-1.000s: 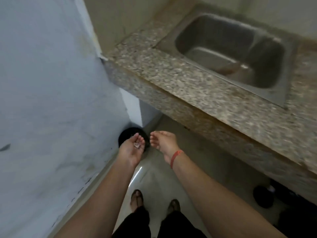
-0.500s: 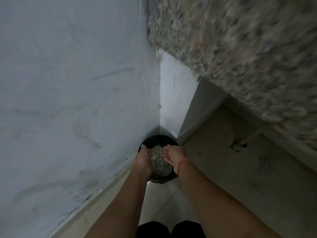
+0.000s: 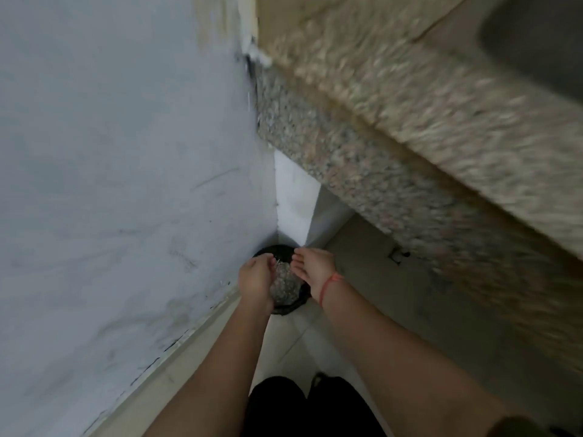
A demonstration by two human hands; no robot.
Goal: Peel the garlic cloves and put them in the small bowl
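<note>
Both of my hands hang low over a round black bin (image 3: 288,308) that stands on the floor in the corner. Pale papery scraps (image 3: 284,280) fill the bin. My left hand (image 3: 256,279) is tipped on its side above the scraps with loosely curved fingers, and small pale bits show at its fingertips. My right hand (image 3: 315,267) is beside it with relaxed fingers, holding nothing, and a red thread circles its wrist. No garlic clove or small bowl is in view.
A painted wall (image 3: 126,184) runs along the left, close to the bin. A speckled stone counter (image 3: 394,127) juts out above on the right, with a steel sink (image 3: 542,42) at its far end. Pale floor tiles (image 3: 293,345) lie below my arms.
My left hand, palm up with peel bits a second ago, has gone down over the bin and turned on its side. The right hand came down beside it. The view has shifted and blurred.
</note>
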